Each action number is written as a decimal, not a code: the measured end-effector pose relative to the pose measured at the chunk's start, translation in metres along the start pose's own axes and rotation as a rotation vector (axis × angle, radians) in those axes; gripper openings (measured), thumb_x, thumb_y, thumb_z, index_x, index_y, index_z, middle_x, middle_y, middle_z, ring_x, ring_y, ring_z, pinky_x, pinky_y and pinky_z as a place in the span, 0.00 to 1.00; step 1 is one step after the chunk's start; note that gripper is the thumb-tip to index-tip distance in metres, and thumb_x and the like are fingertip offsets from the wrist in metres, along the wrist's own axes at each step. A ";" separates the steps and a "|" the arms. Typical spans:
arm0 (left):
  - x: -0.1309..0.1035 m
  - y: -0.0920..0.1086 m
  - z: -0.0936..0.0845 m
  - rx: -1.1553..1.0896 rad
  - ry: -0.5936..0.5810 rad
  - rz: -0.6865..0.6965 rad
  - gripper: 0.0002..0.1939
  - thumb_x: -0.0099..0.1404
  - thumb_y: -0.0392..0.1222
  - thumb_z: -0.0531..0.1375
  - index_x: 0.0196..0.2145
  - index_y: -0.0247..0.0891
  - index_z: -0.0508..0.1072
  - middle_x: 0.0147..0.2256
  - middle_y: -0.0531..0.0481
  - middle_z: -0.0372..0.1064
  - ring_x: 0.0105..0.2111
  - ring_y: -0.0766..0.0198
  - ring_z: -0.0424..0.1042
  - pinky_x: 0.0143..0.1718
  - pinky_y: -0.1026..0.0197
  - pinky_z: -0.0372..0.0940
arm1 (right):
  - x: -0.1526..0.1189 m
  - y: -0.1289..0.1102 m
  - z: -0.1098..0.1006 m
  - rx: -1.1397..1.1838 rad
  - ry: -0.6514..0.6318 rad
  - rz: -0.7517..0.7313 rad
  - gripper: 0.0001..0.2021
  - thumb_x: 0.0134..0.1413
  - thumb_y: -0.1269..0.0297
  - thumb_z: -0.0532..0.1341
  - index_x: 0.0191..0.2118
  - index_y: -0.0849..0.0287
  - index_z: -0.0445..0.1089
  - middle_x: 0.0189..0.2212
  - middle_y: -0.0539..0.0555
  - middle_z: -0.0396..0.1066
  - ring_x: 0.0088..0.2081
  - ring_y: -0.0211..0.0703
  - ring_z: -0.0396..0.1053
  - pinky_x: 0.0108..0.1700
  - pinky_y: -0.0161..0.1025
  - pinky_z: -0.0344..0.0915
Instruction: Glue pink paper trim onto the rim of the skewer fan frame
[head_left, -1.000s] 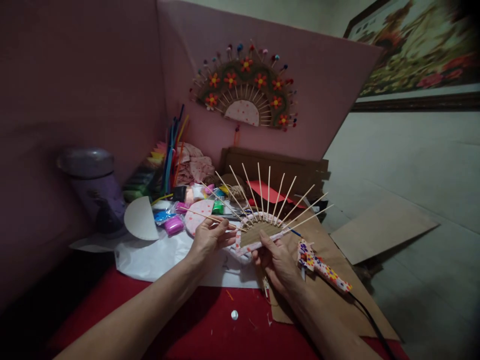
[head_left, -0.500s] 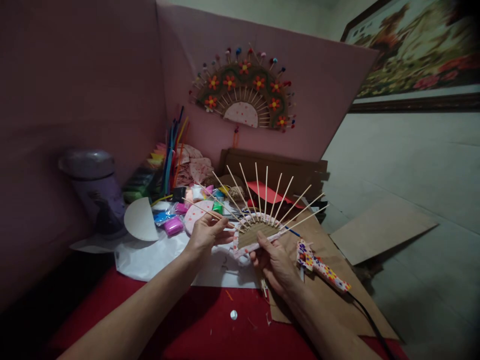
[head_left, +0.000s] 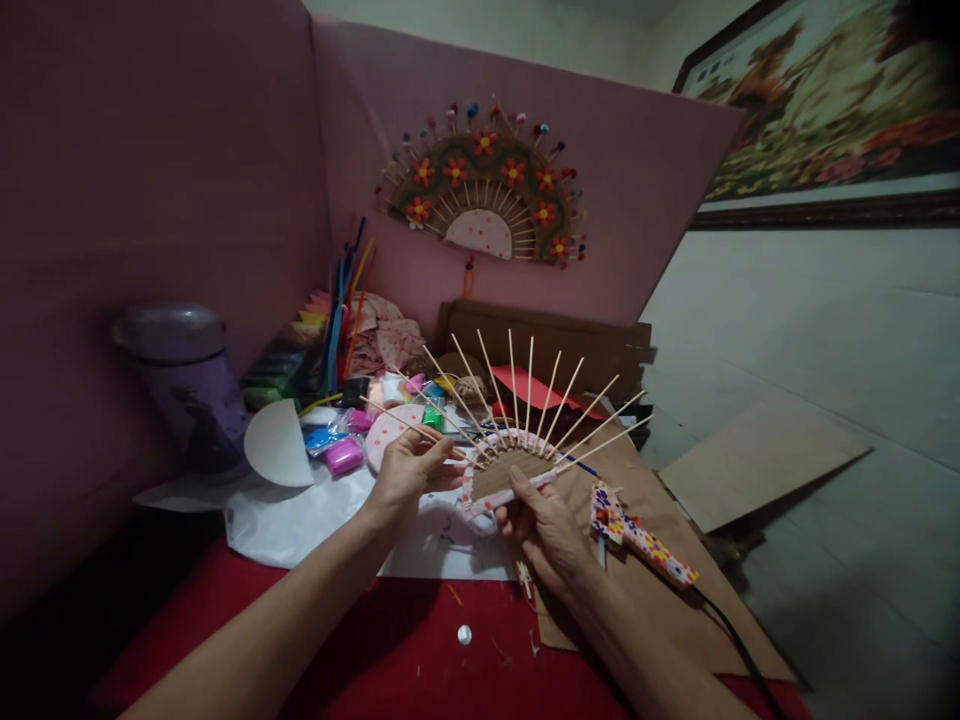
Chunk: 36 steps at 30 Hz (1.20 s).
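A half-round cardboard piece (head_left: 510,474) with a spotted cloth edge is held up over the table, and several thin wooden sticks (head_left: 530,385) fan out from its curved rim. My right hand (head_left: 541,520) grips its straight lower edge, thumb on the cardboard face. At the fan's left end, my left hand (head_left: 412,468) pinches the lowest stick (head_left: 397,417) between thumb and fingers. Just behind my left hand lies a spotted half-round piece (head_left: 390,432). A glue gun in flowered cloth (head_left: 641,540) rests right of my right hand.
Packets of coloured clay (head_left: 343,455), a white half-disc (head_left: 277,443) and a purple tumbler (head_left: 191,400) stand or lie at the left. Brown cardboard (head_left: 600,610) covers the table's right side. A finished flowered fan (head_left: 484,185) hangs on the pink board behind.
The view has shifted slightly. Both hands keep the same grips on the stick and the cardboard piece.
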<state>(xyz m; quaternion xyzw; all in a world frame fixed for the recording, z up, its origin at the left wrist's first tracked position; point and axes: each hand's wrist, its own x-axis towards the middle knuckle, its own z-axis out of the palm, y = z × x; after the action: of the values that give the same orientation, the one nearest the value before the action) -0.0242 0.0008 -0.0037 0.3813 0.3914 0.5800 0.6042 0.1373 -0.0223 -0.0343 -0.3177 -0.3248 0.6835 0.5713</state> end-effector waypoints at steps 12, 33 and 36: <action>0.001 -0.001 0.000 -0.004 0.005 0.025 0.13 0.49 0.42 0.65 0.30 0.35 0.67 0.32 0.47 0.73 0.23 0.64 0.73 0.26 0.60 0.70 | -0.001 -0.004 0.004 0.002 -0.025 -0.009 0.11 0.44 0.59 0.65 0.29 0.62 0.66 0.19 0.49 0.71 0.17 0.32 0.66 0.18 0.27 0.62; 0.004 -0.001 -0.003 0.041 -0.021 0.005 0.22 0.50 0.43 0.65 0.43 0.38 0.67 0.35 0.45 0.72 0.25 0.62 0.74 0.26 0.59 0.69 | 0.002 -0.002 -0.002 -0.013 -0.033 -0.026 0.10 0.47 0.60 0.63 0.31 0.62 0.66 0.20 0.49 0.70 0.17 0.31 0.65 0.17 0.26 0.60; 0.004 -0.001 -0.003 0.045 -0.026 0.004 0.22 0.51 0.42 0.64 0.44 0.38 0.67 0.35 0.45 0.72 0.25 0.62 0.74 0.26 0.59 0.69 | 0.002 -0.001 -0.003 -0.009 -0.042 -0.030 0.10 0.48 0.60 0.62 0.31 0.63 0.66 0.21 0.49 0.71 0.17 0.31 0.65 0.16 0.26 0.60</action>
<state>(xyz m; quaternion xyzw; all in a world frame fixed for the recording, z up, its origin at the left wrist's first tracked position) -0.0263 0.0048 -0.0054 0.4031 0.3954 0.5672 0.5996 0.1400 -0.0198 -0.0351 -0.3006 -0.3447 0.6799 0.5732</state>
